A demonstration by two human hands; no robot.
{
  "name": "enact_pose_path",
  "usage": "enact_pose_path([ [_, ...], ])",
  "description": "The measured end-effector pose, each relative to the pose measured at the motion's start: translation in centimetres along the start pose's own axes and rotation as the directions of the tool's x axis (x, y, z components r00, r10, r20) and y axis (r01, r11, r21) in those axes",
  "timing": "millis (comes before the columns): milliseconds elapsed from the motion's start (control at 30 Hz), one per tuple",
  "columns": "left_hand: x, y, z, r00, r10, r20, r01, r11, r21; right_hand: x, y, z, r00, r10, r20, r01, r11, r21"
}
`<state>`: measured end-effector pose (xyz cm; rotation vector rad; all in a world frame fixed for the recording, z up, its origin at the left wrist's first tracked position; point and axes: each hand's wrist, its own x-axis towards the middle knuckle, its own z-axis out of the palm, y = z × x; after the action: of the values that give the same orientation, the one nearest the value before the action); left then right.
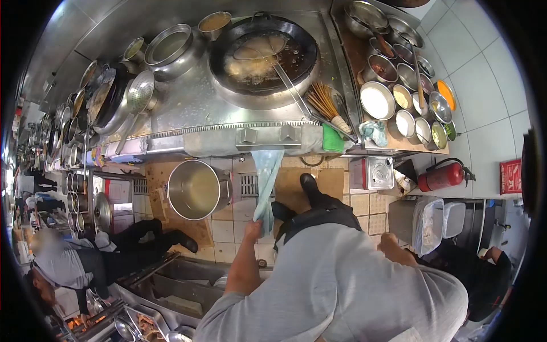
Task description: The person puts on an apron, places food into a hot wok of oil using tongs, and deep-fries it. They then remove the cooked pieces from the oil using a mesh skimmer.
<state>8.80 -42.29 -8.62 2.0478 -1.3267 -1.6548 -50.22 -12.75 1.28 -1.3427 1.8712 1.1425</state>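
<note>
My left hand [260, 227] is closed round the lower end of a pale blue-green cloth [268, 182], which hangs stretched down from the front edge of the stove counter [199, 117]. Low at my right side is my right hand [390, 243]; its fingers are too small and turned away to make out. Ahead, a large black wok [219, 48] holds bubbling dark oil with pale food frying. A wire skimmer [292, 87] lies across it, its handle resting toward the front right edge. To the left of my feet, a tall steel pot [223, 181] with cloudy liquid stands on the floor.
Several bowls of ingredients, among them a white one [377, 100], crowd the right counter. A bamboo brush [327, 105] and green cloth [333, 138] sit near the wok. A perforated ladle [140, 94] lies left. A fire extinguisher [443, 176] and bins stand right; other people are on both sides.
</note>
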Motion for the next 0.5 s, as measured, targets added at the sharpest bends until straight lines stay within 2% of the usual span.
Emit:
enact_pose_path([
  [33, 0.6, 0.1, -0.6, 1.0, 0.008, 0.005, -0.008, 1.0, 0.0, -2.2, -1.4, 0.4, 0.987, -0.128, 0.1, 0.125, 0.992, 0.03],
  [67, 0.8, 0.7, -1.1, 1.0, 0.02, 0.015, -0.022, 0.996, 0.085, -3.6, -2.1, 1.6, 0.947, -0.255, 0.196, 0.245, 0.967, 0.071],
  [100, 1.1, 1.0, -1.5, 0.999, 0.031, 0.026, -0.035, 0.985, 0.169, -5.2, -2.8, 1.6, 0.888, -0.459, 0.011, 0.457, 0.883, -0.106],
  [133, 1.5, 1.0, -1.7, 0.999, 0.035, 0.031, -0.04, 0.985, 0.166, -4.6, -2.5, 3.2, 0.859, -0.511, 0.032, 0.512, 0.859, 0.004],
  [167, 2.1, 0.7, -1.9, 0.999, 0.048, 0.022, -0.052, 0.964, 0.261, -4.1, -2.2, 3.8, 0.824, -0.565, 0.047, 0.557, 0.822, 0.116],
  [200, 2.6, 0.4, -2.1, 0.998, 0.062, 0.012, -0.062, 0.932, 0.357, -3.9, -2.0, 4.8, 0.826, -0.562, 0.044, 0.554, 0.823, 0.121],
  [267, 3.6, -0.9, -2.1, 0.998, 0.032, 0.053, -0.046, 0.954, 0.297, -3.9, -2.4, 4.2, 0.841, -0.433, -0.324, 0.523, 0.804, 0.283],
  [300, 3.9, -1.3, -1.9, 0.996, 0.002, 0.091, -0.023, 0.973, 0.23, -3.4, -2.4, 3.5, 0.93, -0.23, -0.288, 0.362, 0.713, 0.6],
  [333, 3.2, -0.4, -1.7, 0.996, 0.006, 0.092, -0.028, 0.971, 0.237, -2.4, -2.2, 2.4, 0.983, -0.045, -0.177, 0.175, 0.511, 0.842],
  [400, 0.1, 2.6, -0.8, 0.998, 0.01, 0.069, -0.008, 0.999, -0.032, -2.0, 0.2, -0.8, 0.933, -0.27, -0.238, 0.348, 0.512, 0.786],
  [433, -1.2, 3.6, -0.1, 0.998, 0.013, 0.067, -0.011, 1.0, -0.026, -2.0, 0.2, -3.1, 0.932, -0.27, -0.241, 0.35, 0.506, 0.788],
  [467, -2.7, 4.8, 0.7, 0.999, 0.002, 0.051, 0.002, 0.996, -0.084, -2.5, -0.5, -6.1, 0.996, -0.001, -0.095, 0.094, 0.159, 0.983],
  [500, -3.8, 5.5, 1.7, 0.999, -0.011, 0.034, 0.015, 0.989, -0.144, -2.6, -0.5, -7.4, 0.971, 0.18, 0.156, -0.104, -0.268, 0.958],
])
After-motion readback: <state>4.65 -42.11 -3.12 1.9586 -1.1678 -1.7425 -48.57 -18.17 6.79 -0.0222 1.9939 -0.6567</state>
